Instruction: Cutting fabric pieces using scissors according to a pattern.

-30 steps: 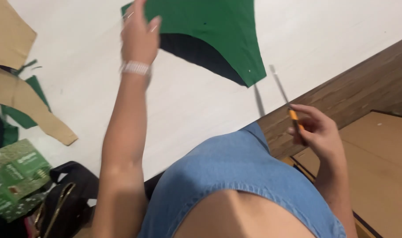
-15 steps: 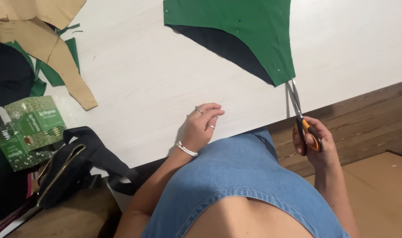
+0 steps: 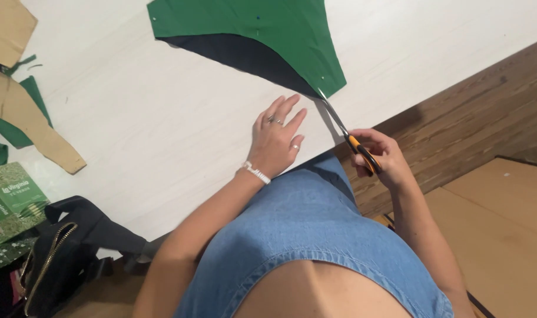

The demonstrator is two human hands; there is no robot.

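Your left hand [image 3: 277,138], which a second ago was raised up at the far edge of the green fabric [image 3: 262,29], has come down and now lies flat on the white table [image 3: 133,135], fingers spread, just near of the fabric's pointed corner. Your right hand [image 3: 377,156] has brought the orange-handled scissors [image 3: 348,138] in from off the table's right edge; the blade tips now meet the fabric's near corner, where half a second ago they sat just short of it.
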